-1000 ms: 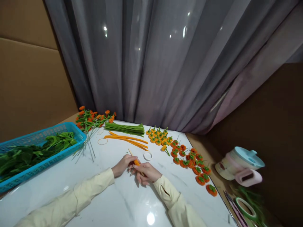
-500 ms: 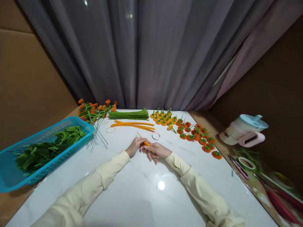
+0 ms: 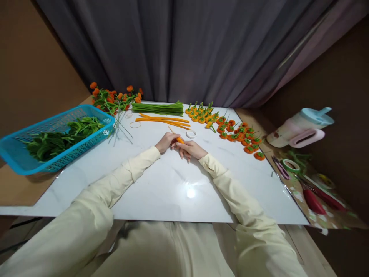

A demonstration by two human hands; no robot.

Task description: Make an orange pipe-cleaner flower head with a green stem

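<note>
Over the middle of the white table, my left hand [image 3: 166,142] and my right hand [image 3: 196,150] meet around an orange chenille stem [image 3: 180,140]. The fingers of both are closed on it, and it looks bunched or coiled. A thin tan stick-like end [image 3: 170,130] pokes out up and to the left of the fingers; the rest is hidden. Just beyond my right hand lies a white ring, like a roll of tape [image 3: 190,134]. Farther back are several loose orange chenille stems [image 3: 161,120] and a bundle of green ones [image 3: 157,109].
A blue basket [image 3: 77,148] of green leaves stands left, near orange flowers on stems [image 3: 108,98]. Yellow flower heads [image 3: 201,115] and orange ones [image 3: 239,132] sit back right. A lidded cup [image 3: 300,127], green tape [image 3: 291,165] and red-handled pliers [image 3: 314,200] are at right.
The view has tipped downward, so the table's front edge and my lap now show. My hands stay together on the orange chenille stem, with only slight finger movement.
</note>
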